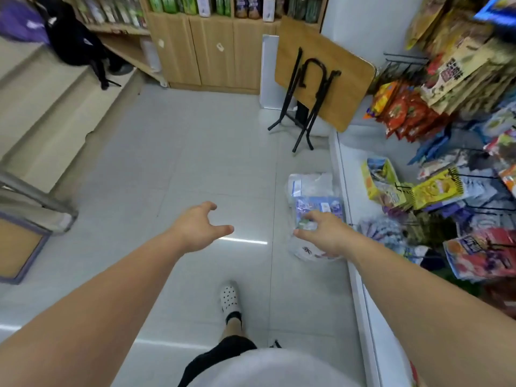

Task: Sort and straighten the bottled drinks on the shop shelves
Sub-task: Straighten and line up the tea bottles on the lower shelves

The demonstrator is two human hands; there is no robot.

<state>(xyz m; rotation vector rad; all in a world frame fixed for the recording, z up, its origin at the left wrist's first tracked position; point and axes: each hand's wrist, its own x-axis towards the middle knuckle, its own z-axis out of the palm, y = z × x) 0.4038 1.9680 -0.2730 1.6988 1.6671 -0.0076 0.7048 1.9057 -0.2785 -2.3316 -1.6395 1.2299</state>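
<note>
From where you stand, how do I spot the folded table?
Look to the right of the wooden cabinets at the far wall. The folded table leans there beside a white panel. Only it shows black metal legs against a tilted wooden top.

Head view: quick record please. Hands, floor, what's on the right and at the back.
left hand: fingers spread, holding nothing, above the floor
right hand: fingers loose, holding nothing, above the plastic packs
plastic packs: on the floor, beside the base of the right-hand shelving
snack packets: hanging on the right
folding table: folded, leaning at the far wall
cabinet: at the back, doors closed
</note>
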